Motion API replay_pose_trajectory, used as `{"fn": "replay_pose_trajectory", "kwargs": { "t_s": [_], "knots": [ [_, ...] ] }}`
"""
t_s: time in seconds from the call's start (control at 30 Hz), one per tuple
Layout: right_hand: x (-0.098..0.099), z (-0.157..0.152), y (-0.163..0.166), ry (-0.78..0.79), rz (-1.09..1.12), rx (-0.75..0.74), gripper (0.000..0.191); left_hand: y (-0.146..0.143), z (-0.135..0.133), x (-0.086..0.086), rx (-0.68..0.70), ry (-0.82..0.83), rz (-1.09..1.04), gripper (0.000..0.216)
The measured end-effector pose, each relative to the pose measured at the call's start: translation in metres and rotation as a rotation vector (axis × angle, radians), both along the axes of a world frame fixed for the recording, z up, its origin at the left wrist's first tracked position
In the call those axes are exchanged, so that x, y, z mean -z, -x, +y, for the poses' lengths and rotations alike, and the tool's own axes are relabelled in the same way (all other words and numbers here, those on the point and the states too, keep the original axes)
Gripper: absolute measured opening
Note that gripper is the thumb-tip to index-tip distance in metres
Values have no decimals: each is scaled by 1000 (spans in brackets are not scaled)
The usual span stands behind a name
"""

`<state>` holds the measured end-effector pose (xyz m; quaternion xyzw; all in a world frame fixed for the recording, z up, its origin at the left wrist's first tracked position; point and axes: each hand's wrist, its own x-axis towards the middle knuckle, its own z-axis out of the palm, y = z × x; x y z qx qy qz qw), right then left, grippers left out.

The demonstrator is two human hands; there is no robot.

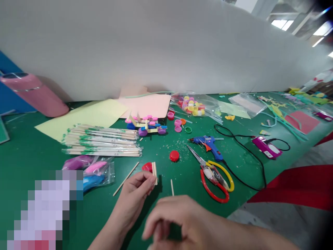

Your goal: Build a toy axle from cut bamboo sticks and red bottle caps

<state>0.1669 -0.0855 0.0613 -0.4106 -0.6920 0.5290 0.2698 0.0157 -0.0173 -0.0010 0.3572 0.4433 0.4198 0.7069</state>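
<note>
My left hand [136,194] is closed in a pinch on a small piece made of short wooden sticks with a red bottle cap [147,167] on it, held upright just above the green table [31,152]. My right hand [177,220] hovers low in front, blurred, fingers curled; a thin wooden stick [172,187] rises just behind it, and whether the fingers grip it is unclear. Another loose stick [126,178] lies left of my left hand. A second red cap [174,156] rests on the table beyond.
Scissors with red and yellow handles [214,175] and a blue glue gun [209,144] with a black cord lie to the right. A bundle of wrapped chopsticks [101,140], a cap-wheeled stick model [147,126], a bag of coloured caps [192,106], paper sheets and a pink bottle [33,93] lie farther back.
</note>
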Motion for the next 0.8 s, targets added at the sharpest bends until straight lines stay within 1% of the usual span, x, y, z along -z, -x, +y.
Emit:
{"fn": "replay_pose_trajectory", "kwargs": {
  "t_s": [0.07, 0.1, 0.13, 0.23, 0.3, 0.37, 0.47, 0.63, 0.7, 0.8],
  "knots": [
    [5, 9, -16, -94, -180, 133, 9, 0, -1, 0, -10, 2, 19, 21],
    [11, 11, -24, -133, -264, 227, 7, -1, -2, -1, -9, 3, 34, 22],
    [17, 10, -32, -157, -340, 286, 7, -1, -2, -1, -6, -1, 52, 22],
    [35, 6, -50, -168, -505, 349, 10, -2, -3, -4, 8, -27, 94, 25],
    [43, 5, -60, -184, -587, 382, 9, -3, -3, -5, 14, -32, 112, 25],
    [49, 6, -72, -224, -655, 462, 10, -4, -3, -5, 16, -27, 131, 25],
    [55, 11, -94, -311, -707, 613, 17, -3, -3, -4, 23, -37, 158, 24],
    [65, 23, -132, -364, -793, 826, 27, -2, -4, -2, 33, -52, 198, 25],
    [68, 28, -140, -352, -819, 858, 30, -3, -4, -2, 27, -49, 201, 24],
    [69, 35, -144, -287, -873, 830, 31, -4, -4, -4, 5, -37, 199, 22]
  ]
}}
